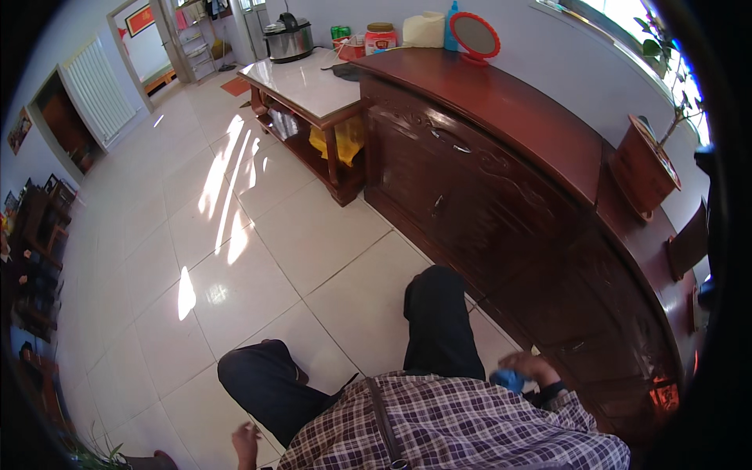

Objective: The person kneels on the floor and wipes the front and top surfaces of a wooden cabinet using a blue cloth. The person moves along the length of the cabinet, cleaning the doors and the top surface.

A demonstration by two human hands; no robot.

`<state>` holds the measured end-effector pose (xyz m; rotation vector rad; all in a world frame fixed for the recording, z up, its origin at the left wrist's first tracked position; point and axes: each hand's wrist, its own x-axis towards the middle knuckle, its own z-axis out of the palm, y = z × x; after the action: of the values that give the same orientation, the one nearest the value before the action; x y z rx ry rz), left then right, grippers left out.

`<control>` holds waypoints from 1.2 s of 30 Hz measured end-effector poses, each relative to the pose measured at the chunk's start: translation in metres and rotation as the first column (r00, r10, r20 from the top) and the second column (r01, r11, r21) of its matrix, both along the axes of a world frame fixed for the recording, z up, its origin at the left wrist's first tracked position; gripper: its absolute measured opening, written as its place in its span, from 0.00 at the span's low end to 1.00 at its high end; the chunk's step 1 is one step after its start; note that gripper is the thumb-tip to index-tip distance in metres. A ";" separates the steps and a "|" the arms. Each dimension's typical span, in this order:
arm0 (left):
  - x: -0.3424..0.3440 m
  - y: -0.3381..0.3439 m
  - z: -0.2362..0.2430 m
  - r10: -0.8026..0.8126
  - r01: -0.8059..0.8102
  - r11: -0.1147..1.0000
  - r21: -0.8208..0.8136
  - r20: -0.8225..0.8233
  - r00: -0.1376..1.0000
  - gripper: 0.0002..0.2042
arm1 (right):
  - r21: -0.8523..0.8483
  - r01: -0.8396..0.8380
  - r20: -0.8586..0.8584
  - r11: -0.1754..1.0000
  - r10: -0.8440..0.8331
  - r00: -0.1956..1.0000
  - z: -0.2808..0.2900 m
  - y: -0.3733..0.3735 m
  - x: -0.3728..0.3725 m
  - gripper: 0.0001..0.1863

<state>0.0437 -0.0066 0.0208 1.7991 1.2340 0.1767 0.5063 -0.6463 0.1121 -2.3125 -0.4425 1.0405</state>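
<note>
My left hand hangs low at the bottom of the head view, beside my left leg, its fingers loosely bent and apart with nothing visible in them. My right hand is curled on a crumpled blue item, maybe a cloth, beside the front of a dark red-brown carved wooden cabinet. My knees are bent over the tiled floor, and my plaid shirt fills the lower middle.
A marble-topped low table bears a rice cooker. A red-framed mirror and potted plant stand on the cabinet. Dark furniture lines the left. A radiator and doorways are at the back.
</note>
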 end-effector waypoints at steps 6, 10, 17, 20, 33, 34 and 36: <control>0.098 0.032 0.119 0.213 -0.348 0.904 0.248 0.444 0.870 0.17 | 0.541 0.793 -0.485 0.280 -0.666 0.567 0.005 0.079 0.043 0.15; 0.150 0.021 0.163 0.134 -0.375 0.857 0.354 0.550 0.825 0.15 | 0.505 0.672 -0.513 0.541 -0.439 0.738 0.011 0.150 0.035 0.22; 0.171 -0.001 0.163 -0.243 0.108 0.631 0.768 0.063 0.968 0.13 | 0.500 0.183 -0.371 0.846 0.019 0.928 0.016 0.196 0.020 0.42; 0.163 0.002 0.161 -0.224 0.105 0.626 0.773 0.049 0.973 0.13 | 0.448 0.136 -0.320 0.883 0.016 0.947 0.006 0.197 0.030 0.38; 0.183 -0.002 0.158 -0.249 0.103 0.608 0.787 0.066 0.966 0.12 | 0.417 0.741 -0.460 0.526 -0.581 0.671 0.002 0.130 0.068 0.35; 0.185 -0.002 0.159 -0.249 0.107 0.607 0.788 0.061 0.967 0.11 | 0.409 0.754 -0.452 0.513 -0.605 0.656 -0.001 0.126 0.071 0.34; 0.189 -0.001 0.159 -0.253 0.111 0.601 0.792 0.056 0.966 0.11 | 0.400 0.771 -0.435 0.495 -0.638 0.636 -0.009 0.120 0.081 0.34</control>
<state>0.2328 -0.0076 0.1795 2.5891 0.8761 0.8511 0.5875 -0.5264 0.1033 -1.5374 0.3007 0.6072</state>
